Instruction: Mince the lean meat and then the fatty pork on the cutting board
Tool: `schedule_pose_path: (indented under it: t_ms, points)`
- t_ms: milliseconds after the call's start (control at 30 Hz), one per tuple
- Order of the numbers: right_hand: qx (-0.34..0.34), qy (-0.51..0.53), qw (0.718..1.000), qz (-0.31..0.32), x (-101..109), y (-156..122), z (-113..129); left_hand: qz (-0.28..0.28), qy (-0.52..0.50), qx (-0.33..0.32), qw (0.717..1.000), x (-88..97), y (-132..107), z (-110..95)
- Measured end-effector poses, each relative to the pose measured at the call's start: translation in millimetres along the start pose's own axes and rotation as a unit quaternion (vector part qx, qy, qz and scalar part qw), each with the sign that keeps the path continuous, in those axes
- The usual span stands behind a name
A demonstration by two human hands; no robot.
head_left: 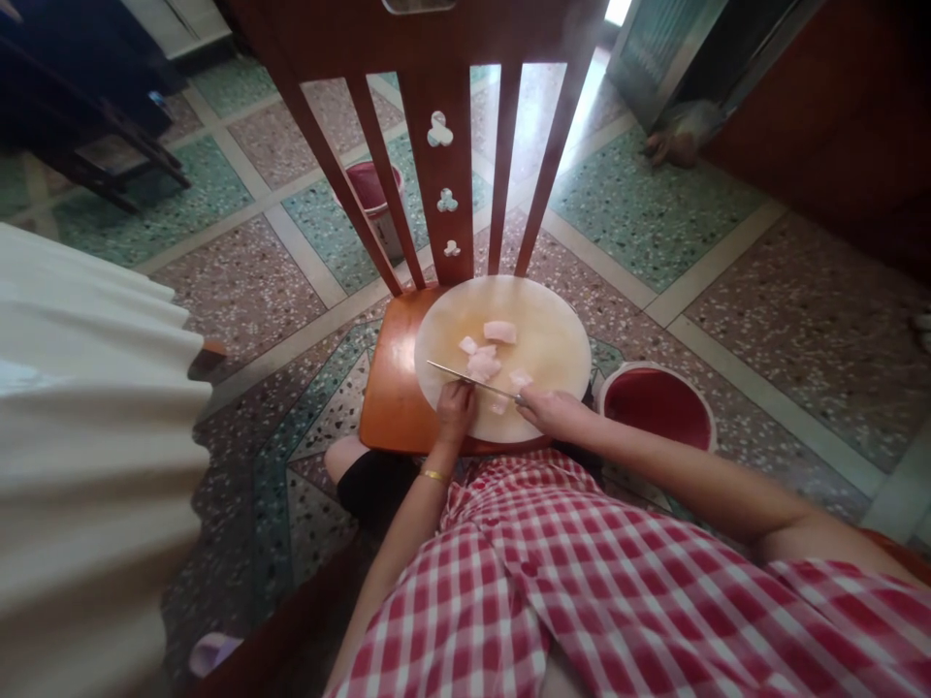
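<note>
On an orange-brown wooden chair seat [399, 383] rests a round, pale cutting board [557, 325]. Several pale pink chunks of food, perhaps raw meat [484, 363], lie around its middle, one larger block [500, 333] behind the rest. My right hand [557, 414] grips the handle of a knife [465, 375], whose thin blade points left across the board. Close against the near side of the blade, my left hand [456, 412] has its fingers curled down at the board's front edge. Whatever those fingers hold is hidden.
The slatted chair back [436, 58] rises behind the board. A red-lined bucket [658, 407] stands right of the chair, another bucket [374, 189] behind it. A white pleated cloth [94, 436] hangs at left. Terrazzo tiles [291, 257] surround the chair.
</note>
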State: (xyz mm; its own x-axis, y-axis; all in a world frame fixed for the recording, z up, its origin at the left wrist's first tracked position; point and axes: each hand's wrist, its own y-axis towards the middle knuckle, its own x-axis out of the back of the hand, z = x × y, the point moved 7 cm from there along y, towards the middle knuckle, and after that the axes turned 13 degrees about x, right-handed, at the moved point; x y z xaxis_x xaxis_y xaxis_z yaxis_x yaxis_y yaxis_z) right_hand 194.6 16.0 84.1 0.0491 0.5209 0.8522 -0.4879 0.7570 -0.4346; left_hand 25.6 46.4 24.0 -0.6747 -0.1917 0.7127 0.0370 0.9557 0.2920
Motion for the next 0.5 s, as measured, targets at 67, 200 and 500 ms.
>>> schedule_pose_path:
  t_ms: [67,200,500]
  points:
    - [0.004,0.003,1.000,0.000,-1,15,7,0.012,0.001,-0.004,1.000,-2.4,0,0]
    - [0.036,0.010,0.999,-0.026,0,45,21,0.030,0.012,0.005,0.999,-5.7,1,3]
    - [-0.016,0.052,0.996,-0.066,-6,3,-21,0.047,-0.024,0.022,0.998,-3.5,7,-2]
